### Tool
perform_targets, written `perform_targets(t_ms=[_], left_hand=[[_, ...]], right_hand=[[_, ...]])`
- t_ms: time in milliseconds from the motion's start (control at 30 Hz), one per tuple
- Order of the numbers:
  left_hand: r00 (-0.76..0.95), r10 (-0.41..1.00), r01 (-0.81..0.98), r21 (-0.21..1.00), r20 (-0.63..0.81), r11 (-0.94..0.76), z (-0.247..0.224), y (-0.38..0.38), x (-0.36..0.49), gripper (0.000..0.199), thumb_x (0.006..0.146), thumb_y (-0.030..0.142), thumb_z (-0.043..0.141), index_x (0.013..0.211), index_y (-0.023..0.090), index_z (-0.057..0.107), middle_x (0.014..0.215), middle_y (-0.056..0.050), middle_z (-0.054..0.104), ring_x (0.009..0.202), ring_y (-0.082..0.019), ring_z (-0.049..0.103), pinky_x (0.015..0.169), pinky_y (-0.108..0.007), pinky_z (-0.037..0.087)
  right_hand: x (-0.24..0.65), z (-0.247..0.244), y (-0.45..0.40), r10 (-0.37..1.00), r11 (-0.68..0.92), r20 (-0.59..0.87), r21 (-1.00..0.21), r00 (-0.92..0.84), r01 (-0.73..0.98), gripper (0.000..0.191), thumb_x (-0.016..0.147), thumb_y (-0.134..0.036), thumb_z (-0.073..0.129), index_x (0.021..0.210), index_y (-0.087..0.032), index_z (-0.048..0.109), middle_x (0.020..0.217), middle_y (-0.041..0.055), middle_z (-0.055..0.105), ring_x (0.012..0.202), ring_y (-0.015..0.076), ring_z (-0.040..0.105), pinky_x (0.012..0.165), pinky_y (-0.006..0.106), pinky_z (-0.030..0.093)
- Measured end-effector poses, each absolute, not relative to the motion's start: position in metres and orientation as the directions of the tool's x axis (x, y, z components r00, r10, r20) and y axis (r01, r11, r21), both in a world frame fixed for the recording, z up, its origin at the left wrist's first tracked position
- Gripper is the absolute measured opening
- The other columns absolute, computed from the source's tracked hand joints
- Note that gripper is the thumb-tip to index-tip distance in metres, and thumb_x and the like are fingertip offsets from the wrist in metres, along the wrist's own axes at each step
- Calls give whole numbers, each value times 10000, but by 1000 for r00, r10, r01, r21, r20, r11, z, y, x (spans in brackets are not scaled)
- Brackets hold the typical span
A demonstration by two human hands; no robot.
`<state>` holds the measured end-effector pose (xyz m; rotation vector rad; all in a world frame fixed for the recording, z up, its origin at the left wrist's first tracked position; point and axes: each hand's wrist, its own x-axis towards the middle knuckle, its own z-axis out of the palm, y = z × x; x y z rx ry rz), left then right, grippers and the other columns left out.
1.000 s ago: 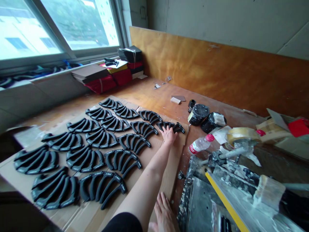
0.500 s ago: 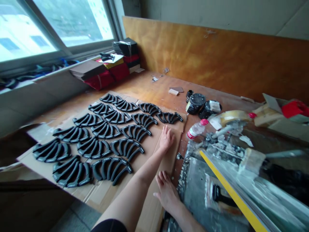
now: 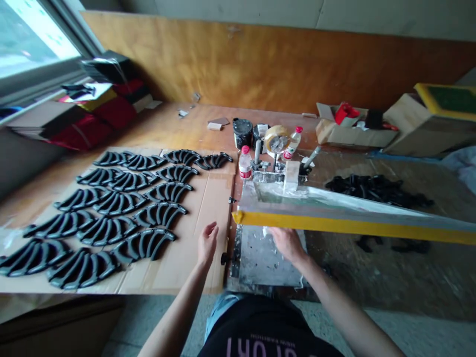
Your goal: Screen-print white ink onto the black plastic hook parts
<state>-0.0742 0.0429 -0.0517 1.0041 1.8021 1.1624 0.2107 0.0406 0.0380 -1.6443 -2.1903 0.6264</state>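
Observation:
My left hand (image 3: pixel 207 243) hovers over the cardboard sheet (image 3: pixel 203 198), fingers together and loosely stretched, with nothing in it. On that sheet lie rows of curved black handles (image 3: pixel 107 193), fanned out in groups. My right hand (image 3: pixel 288 244) is at the front edge of a screen-printing frame (image 3: pixel 353 198) whose near side has yellow tape (image 3: pixel 316 221). Its fingers are curled and partly hidden under the frame; a small whitish bit shows at the tips, too unclear to name. Below the hand is a grey, paint-spotted plate (image 3: pixel 260 263).
Behind the frame stand a red-capped bottle (image 3: pixel 245 163), another bottle (image 3: pixel 292 144), black tubs (image 3: pixel 242 133) and a tape roll (image 3: pixel 277 139). A heap of black pieces (image 3: pixel 372 188) lies to the right. Cardboard boxes (image 3: pixel 357 136) stand at the back right.
The view has swung right. My left hand has drawn back towards me from beside the far handles. My right hand has moved from the cardboard's edge to the frame's yellow edge.

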Motion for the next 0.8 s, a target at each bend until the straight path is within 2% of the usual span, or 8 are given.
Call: perform_targets(t_ms=[100, 267, 367, 467, 533, 633, 733, 800], left_hand=[[-363, 914, 195, 945, -180, 264, -27, 17, -37, 414, 816, 456, 576, 1089, 153, 652, 1091, -99, 696, 998, -232, 645, 920, -387, 495], [-115, 967, 134, 961, -226, 241, 14, 4, 45, 416, 811, 494, 588, 1058, 168, 670, 970, -69, 708, 879, -200, 654, 743, -306, 533], [127, 897, -21, 903, -424, 430, 29, 1, 92, 502, 775, 539, 638, 1090, 149, 662, 947, -100, 711, 799, -195, 664, 656, -292, 537], [249, 809, -258, 768, -533, 586, 37, -2, 127, 569, 766, 611, 635, 1123, 167, 619, 1038, -125, 699, 840, -205, 685, 689, -318, 557], [211, 820, -366, 735, -533, 572, 39, -1, 138, 520, 753, 614, 643, 1014, 166, 611, 950, -97, 702, 815, -200, 686, 706, -330, 564], [37, 858, -342, 800, -513, 493, 37, 9, 123, 474, 710, 570, 680, 927, 159, 587, 770, -41, 679, 687, -181, 666, 654, -328, 567], [-202, 882, -190, 901, -425, 391, 25, 25, 72, 497, 710, 585, 623, 970, 162, 598, 682, -11, 662, 571, -164, 617, 552, -304, 545], [-358, 859, -63, 927, -367, 370, 14, 34, 29, 443, 695, 585, 571, 856, 174, 601, 584, 9, 618, 495, -156, 563, 478, -282, 504]], right_hand=[[269, 23, 50, 991, 137, 56, -428, -125, 893, 280, 929, -214, 460, 1072, -184, 698, 1073, 136, 694, 1078, 276, 609, 1016, 482, 433], [295, 4, 60, 968, 246, 163, -498, -189, 832, 322, 906, -190, 527, 1208, -217, 633, 1142, 91, 654, 1115, 230, 561, 1010, 415, 435], [289, 14, 52, 965, 248, 204, -484, -167, 839, 245, 909, -215, 551, 1119, -209, 677, 1067, 92, 656, 1049, 233, 566, 971, 399, 446], [276, 31, 31, 938, 333, 250, -468, -239, 819, 223, 934, -235, 520, 1070, -199, 693, 1002, 92, 657, 1008, 231, 565, 935, 381, 454], [269, 40, 15, 896, 441, 284, -461, -343, 770, 252, 958, -230, 469, 1069, -190, 691, 974, 91, 662, 995, 224, 566, 926, 371, 454], [278, 44, 10, 836, 548, 306, -490, -455, 678, 263, 961, -252, 476, 1137, -214, 667, 1048, 77, 675, 1047, 209, 570, 965, 367, 442], [329, 41, 46, 911, 411, 259, -511, -321, 755, 241, 931, -277, 529, 1121, -250, 675, 1107, 60, 680, 1091, 215, 573, 995, 391, 436], [383, 40, 92, 953, 276, 249, -493, -170, 825, 255, 918, -245, 523, 1122, -218, 674, 1161, 92, 662, 1141, 235, 550, 1022, 418, 415]])
